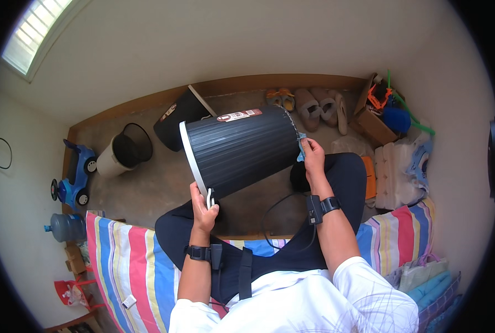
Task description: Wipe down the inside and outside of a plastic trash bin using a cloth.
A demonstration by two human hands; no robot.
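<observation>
A black ribbed plastic trash bin (247, 143) lies on its side in the air before me, its pale rim ring (192, 152) to the left and its base to the right. My left hand (204, 210) grips the rim ring beside a small white handle (210, 198). At the base edge, my right hand (313, 156) pinches a blue cloth (301, 147) against the bin. A printed label (239, 115) is stuck on the bin's upper side. The bin's inside and bottom face are hidden from view.
Behind it, another black bin (179, 118) lies tilted on the floor, near a white bin with a black mesh basket (124, 150). Slippers (314, 106) and a cardboard box of toys (376, 116) line the wall. I sit on a striped bedsheet (137, 258); a blue ride-on toy (77, 175) stands left.
</observation>
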